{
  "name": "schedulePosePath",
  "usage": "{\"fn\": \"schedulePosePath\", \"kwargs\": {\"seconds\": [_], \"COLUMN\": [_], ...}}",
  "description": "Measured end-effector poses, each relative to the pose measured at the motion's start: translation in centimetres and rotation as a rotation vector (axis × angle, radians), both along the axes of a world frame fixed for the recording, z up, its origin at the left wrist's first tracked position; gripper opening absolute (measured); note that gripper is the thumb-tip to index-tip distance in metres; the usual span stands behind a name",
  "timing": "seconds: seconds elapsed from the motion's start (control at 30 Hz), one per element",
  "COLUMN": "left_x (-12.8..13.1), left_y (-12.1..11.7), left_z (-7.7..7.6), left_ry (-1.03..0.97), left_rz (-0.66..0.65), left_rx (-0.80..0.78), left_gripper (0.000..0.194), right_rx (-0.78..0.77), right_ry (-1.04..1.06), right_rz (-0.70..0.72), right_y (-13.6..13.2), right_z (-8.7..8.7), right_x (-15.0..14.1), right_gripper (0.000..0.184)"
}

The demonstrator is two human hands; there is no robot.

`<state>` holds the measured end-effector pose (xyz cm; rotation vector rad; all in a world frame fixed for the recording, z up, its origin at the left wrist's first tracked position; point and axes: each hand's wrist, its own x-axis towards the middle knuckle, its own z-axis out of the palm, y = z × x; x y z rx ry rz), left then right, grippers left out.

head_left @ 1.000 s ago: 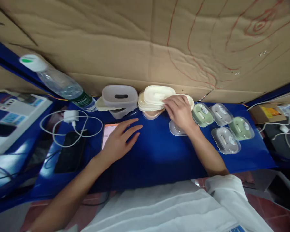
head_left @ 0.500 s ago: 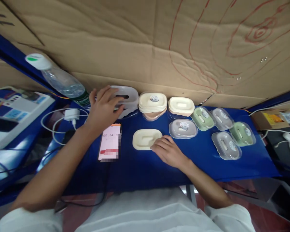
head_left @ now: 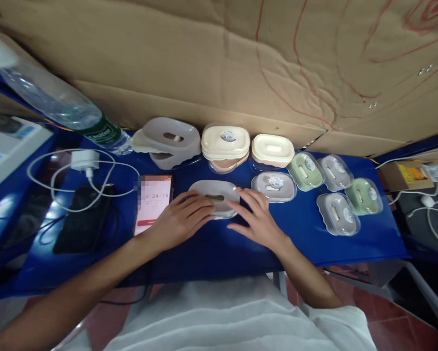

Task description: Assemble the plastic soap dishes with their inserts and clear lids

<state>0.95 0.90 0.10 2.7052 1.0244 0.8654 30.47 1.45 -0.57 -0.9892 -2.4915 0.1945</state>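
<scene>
A grey soap dish tray (head_left: 221,191) with an oval slot lies in front of me, with a thin pale edge showing under its rim. My left hand (head_left: 184,217) has its fingers closed over the tray's left end; the thumb is hidden. At the right end, my right hand (head_left: 257,217) has its fingers spread, the fingertips at the rim. Behind them are stacked grey trays (head_left: 175,127), a stack of cream soap dishes (head_left: 225,139) and another cream dish (head_left: 273,146). A clear-covered grey soap dish (head_left: 275,187) sits just right of my right hand.
Several green and grey covered soap dishes (head_left: 306,171) stand on the blue table (head_left: 292,239) at right. A phone with a timer (head_left: 155,195) lies by my left wrist. Farther left are a dark phone (head_left: 83,219), a white charger with cable (head_left: 84,160) and a water bottle (head_left: 58,102). Cardboard (head_left: 149,58) closes the back.
My left hand has come from the back-left stack to the middle. A grey tray now sits where the cream piece lay. My right hand's fingers have spread apart.
</scene>
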Motion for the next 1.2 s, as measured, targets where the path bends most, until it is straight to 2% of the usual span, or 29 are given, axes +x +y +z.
{"fn": "schedulePosePath", "kwargs": {"seconds": [0.13,0.23,0.3,0.4,0.47,0.53,0.6,0.7,0.77,0.83,0.93,1.0,1.07,1.13,1.2], "left_x": [0.0,-0.3,-0.5,-0.8,-0.8,-0.9,-1.0,-1.6,-2.0,-2.3,-2.4,-2.2,-1.9,-1.6,-1.3], "left_y": [0.3,0.4,0.5,0.6,0.5,0.3,0.1,-0.1,0.0,0.1,0.2,0.2,0.1,0.0,-0.1], "left_z": [-1.3,-1.4,-1.4,-1.1,-0.8,-0.6,-0.5,-0.6,-0.8,-1.1,-1.5,-1.8,-2.0,-2.3,-2.5], "left_ry": [0.082,0.153,0.149,0.134,0.138,0.130,0.106,0.084,0.089,0.088,0.054,0.004,-0.071,-0.157,-0.233], "left_rz": [-0.044,-0.055,-0.052,-0.074,-0.083,-0.085,-0.070,-0.022,0.038,0.111,0.185,0.197,0.206,0.222,0.234], "left_rx": [-0.067,-0.082,-0.103,-0.110,-0.096,-0.077,-0.059,-0.058,-0.087,-0.137,-0.244,-0.323,-0.397,-0.456,-0.497], "left_gripper": [0.020,0.030,0.037,0.032,0.026,0.025,0.027,0.034,0.048,0.072,0.104,0.117,0.126,0.131,0.135], "right_rx": [-0.019,-0.003,0.010,0.039,0.064,0.071,0.041,-0.037,-0.092,-0.119,-0.042,0.069,0.167,0.189,0.141], "right_ry": [-0.034,-0.052,-0.089,-0.124,-0.119,-0.118,-0.138,-0.173,-0.154,-0.104,-0.024,0.019,0.056,0.080,0.081], "right_rz": [0.063,0.041,0.056,0.126,0.125,0.055,-0.034,-0.088,-0.068,-0.042,-0.039,-0.037,-0.023,0.000,0.029], "right_y": [0.4,0.3,0.3,1.7,3.9,6.9,10.3,14.8,16.7,17.3,15.8,13.4,10.2,6.9,4.1], "right_z": [-0.7,-0.8,-0.1,2.3,4.4,6.0,6.8,6.3,5.4,4.9,5.2,5.8,6.0,5.4,4.2], "right_x": [-0.3,-0.2,-0.2,-0.5,-1.0,-1.6,-2.2,-3.0,-3.2,-3.2,-3.1,-2.9,-2.5,-2.2,-1.9], "right_gripper": [0.032,0.030,0.031,0.031,0.035,0.043,0.055,0.072,0.069,0.062,0.058,0.061,0.071,0.082,0.086]}}
